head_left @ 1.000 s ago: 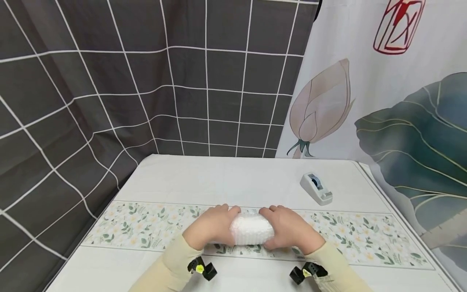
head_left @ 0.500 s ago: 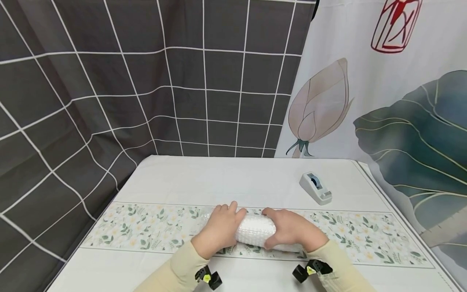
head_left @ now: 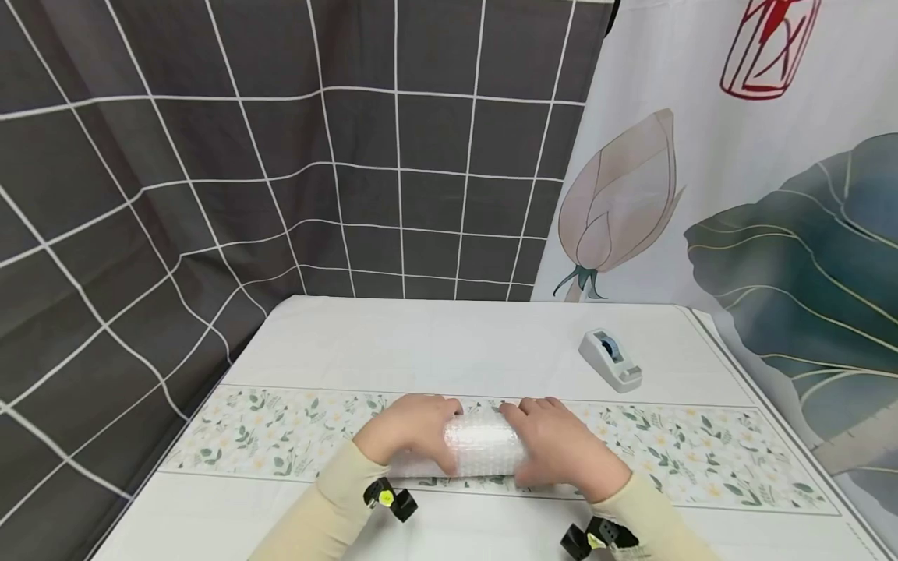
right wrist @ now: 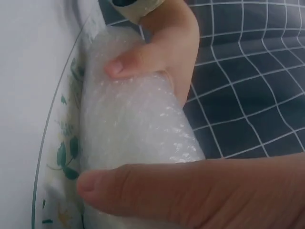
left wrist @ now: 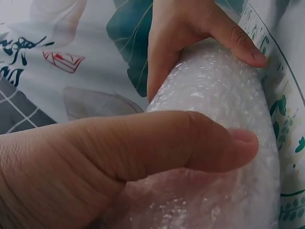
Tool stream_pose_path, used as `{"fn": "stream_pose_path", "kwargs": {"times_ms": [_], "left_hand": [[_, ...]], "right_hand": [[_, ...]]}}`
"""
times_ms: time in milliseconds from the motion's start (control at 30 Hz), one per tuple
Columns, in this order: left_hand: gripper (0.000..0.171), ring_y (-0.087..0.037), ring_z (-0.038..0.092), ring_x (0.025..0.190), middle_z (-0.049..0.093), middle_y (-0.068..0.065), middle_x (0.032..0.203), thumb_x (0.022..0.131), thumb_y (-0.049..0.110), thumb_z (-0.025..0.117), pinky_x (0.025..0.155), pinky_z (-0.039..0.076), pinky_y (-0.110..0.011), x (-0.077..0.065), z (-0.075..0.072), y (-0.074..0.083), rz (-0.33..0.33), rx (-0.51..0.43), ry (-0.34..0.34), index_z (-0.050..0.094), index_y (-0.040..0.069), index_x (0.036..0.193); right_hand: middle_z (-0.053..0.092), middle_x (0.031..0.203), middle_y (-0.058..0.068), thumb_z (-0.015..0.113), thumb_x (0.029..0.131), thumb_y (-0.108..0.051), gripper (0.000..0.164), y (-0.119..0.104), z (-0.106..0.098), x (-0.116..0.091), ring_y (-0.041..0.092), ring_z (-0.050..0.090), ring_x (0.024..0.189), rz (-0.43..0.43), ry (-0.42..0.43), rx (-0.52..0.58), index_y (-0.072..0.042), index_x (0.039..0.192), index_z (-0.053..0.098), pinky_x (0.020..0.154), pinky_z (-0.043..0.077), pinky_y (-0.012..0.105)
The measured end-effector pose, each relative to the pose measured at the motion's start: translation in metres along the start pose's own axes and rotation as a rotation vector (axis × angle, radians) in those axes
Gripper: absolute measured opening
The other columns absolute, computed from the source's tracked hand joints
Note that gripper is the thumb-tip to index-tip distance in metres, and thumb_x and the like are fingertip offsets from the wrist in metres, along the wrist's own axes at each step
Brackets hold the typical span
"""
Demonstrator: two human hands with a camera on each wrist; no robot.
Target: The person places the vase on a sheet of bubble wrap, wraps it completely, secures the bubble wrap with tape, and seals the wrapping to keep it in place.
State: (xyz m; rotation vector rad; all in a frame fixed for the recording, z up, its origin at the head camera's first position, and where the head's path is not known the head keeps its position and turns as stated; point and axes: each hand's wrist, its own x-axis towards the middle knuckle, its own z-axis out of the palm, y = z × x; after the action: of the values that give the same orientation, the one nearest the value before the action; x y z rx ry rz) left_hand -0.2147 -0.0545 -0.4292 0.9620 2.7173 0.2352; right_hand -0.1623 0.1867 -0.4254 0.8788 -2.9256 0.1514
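Note:
A roll of bubble wrap (head_left: 484, 446), whitish and clear, lies crosswise on the flowered band of the tablecloth. My left hand (head_left: 412, 431) grips its left part, thumb on the near side and fingers over the top. On the right part, my right hand (head_left: 557, 448) holds it the same way. In the left wrist view the bubble wrap (left wrist: 214, 90) runs away under the left thumb toward the right hand (left wrist: 190, 28). The right wrist view shows the roll (right wrist: 128, 124) between the right thumb and the left hand (right wrist: 167, 52). Whatever the roll encloses is hidden.
A grey-white tape dispenser (head_left: 610, 360) stands at the back right of the table. The white tablecloth (head_left: 421, 343) carries a flowered band (head_left: 281, 436) across it. Behind hang a dark checked curtain (head_left: 358, 195) and a white printed curtain (head_left: 631, 257).
The hands shift along the bubble wrap roll. The left hand moved right and then back left, and the roll, tilted half a second ago, now lies straighter. The tape dispenser has not moved.

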Motion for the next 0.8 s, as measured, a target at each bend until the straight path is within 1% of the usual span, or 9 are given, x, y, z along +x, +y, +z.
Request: {"fn": "stream_pose_path", "kwargs": {"times_ms": [133,233,267,333,500,567,633,700,800], "left_hand": [[0.086,-0.009,0.059,0.089,0.066,0.009,0.107,0.054,0.044,0.089,0.081,0.051,-0.033,-0.002,-0.002,0.0,-0.029,-0.074,-0.013,0.059,0.024,0.132],[0.095,-0.015,0.061,0.102,0.064,0.003,0.123,0.058,0.04,0.09,0.091,0.051,-0.039,-0.006,-0.004,0.005,-0.035,-0.079,0.013,0.052,0.024,0.144],[0.098,-0.017,0.061,0.107,0.063,0.001,0.126,0.06,0.038,0.091,0.095,0.05,-0.042,-0.008,-0.004,0.007,-0.028,-0.06,0.029,0.049,0.025,0.147],[0.098,-0.021,0.06,0.111,0.062,-0.001,0.126,0.061,0.035,0.092,0.099,0.048,-0.045,-0.009,-0.003,0.011,0.016,0.029,0.085,0.048,0.025,0.148],[0.095,-0.02,0.058,0.104,0.062,0.001,0.113,0.055,0.029,0.095,0.096,0.047,-0.042,-0.007,0.005,0.015,0.111,0.218,0.232,0.054,0.026,0.14],[0.092,-0.019,0.058,0.101,0.062,0.002,0.11,0.055,0.029,0.095,0.094,0.047,-0.04,-0.005,0.007,0.015,0.127,0.246,0.262,0.056,0.026,0.138],[0.088,-0.019,0.058,0.097,0.062,0.002,0.107,0.056,0.03,0.094,0.091,0.048,-0.038,-0.004,0.008,0.014,0.136,0.261,0.277,0.057,0.026,0.136],[0.084,-0.018,0.058,0.093,0.062,0.002,0.105,0.056,0.03,0.093,0.087,0.05,-0.037,-0.002,0.008,0.013,0.14,0.264,0.281,0.059,0.026,0.133],[0.081,-0.016,0.058,0.086,0.063,0.002,0.102,0.055,0.031,0.092,0.08,0.051,-0.034,0.0,0.008,0.012,0.128,0.254,0.258,0.06,0.026,0.13]], "right_hand": [[0.064,0.095,0.005,0.081,0.052,-0.03,0.079,0.001,0.004,0.002,0.025,0.062,0.085,-0.002,0.05,-0.005,-0.007,0.125,0.061,0.081,0.053,0.046],[0.065,0.091,0.001,0.081,0.05,-0.033,0.079,0.005,0.007,0.004,0.019,0.059,0.078,0.02,0.047,0.035,-0.01,0.122,0.062,0.072,0.053,0.04],[0.065,0.089,0.0,0.082,0.049,-0.034,0.077,0.007,0.007,0.005,0.018,0.058,0.075,0.037,0.031,0.061,-0.01,0.12,0.063,0.069,0.052,0.039],[0.065,0.085,-0.003,0.082,0.05,-0.036,0.073,0.01,0.007,0.006,0.016,0.057,0.071,0.085,-0.023,0.136,-0.01,0.116,0.063,0.064,0.051,0.037],[0.061,0.08,-0.005,0.078,0.054,-0.039,0.06,0.016,0.004,0.007,0.016,0.054,0.069,0.194,-0.187,0.361,-0.012,0.104,0.061,0.061,0.048,0.038],[0.062,0.083,-0.004,0.077,0.055,-0.04,0.06,0.018,0.004,0.007,0.017,0.055,0.072,0.213,-0.226,0.408,-0.012,0.105,0.06,0.063,0.049,0.039],[0.063,0.089,-0.002,0.078,0.056,-0.041,0.067,0.019,0.004,0.006,0.017,0.057,0.077,0.222,-0.236,0.425,-0.01,0.113,0.06,0.066,0.05,0.04],[0.065,0.099,0.001,0.079,0.057,-0.043,0.077,0.02,0.003,0.005,0.018,0.059,0.084,0.22,-0.227,0.405,-0.007,0.123,0.059,0.071,0.051,0.042],[0.064,0.115,0.009,0.081,0.061,-0.045,0.088,0.019,-0.001,0.002,0.024,0.061,0.097,0.163,-0.196,0.341,-0.004,0.135,0.055,0.079,0.053,0.047]]}}
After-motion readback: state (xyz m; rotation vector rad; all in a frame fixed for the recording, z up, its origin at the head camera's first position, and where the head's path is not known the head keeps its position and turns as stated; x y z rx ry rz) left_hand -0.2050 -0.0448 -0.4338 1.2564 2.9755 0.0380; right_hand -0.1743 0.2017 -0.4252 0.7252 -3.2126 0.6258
